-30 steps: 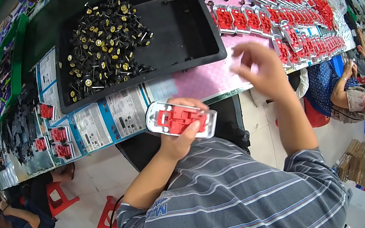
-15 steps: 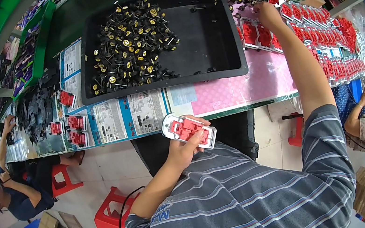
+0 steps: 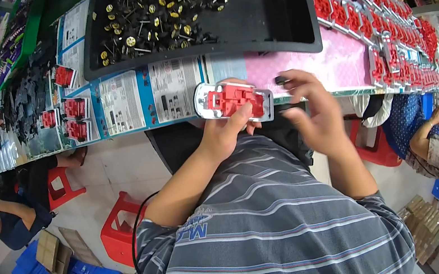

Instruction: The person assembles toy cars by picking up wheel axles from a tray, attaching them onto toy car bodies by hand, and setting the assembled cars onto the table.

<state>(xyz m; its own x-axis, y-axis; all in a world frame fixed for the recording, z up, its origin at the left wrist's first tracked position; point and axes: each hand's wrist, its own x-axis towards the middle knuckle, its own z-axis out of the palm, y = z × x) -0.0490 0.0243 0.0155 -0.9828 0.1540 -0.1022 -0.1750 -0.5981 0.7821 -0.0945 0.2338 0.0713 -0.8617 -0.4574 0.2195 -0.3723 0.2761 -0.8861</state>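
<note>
My left hand (image 3: 222, 135) grips a toy car body (image 3: 225, 100) with a red underside and silver-white shell, its thumb pressed on the red part. The body lies tilted just above the table's front edge. Close to its right end, my right hand (image 3: 321, 116) has its fingers and thumb curled around a small black wheel axle (image 3: 280, 80). One wheel shows at the fingertips and a dark piece by the thumb; the rod between is hard to make out.
Beyond my hands stands a black tray (image 3: 274, 46) heaped with black-and-yellow wheel axles (image 3: 157, 21). Rows of red car bodies (image 3: 349, 15) lie at the right, and several more (image 3: 74, 108) at the left. A red stool (image 3: 122, 228) stands at lower left. Co-workers sit at both sides.
My right hand has come back from the wheels at the far right to beside the car body, with a wheel axle in it. The view has shifted, with the tray now higher up.
</note>
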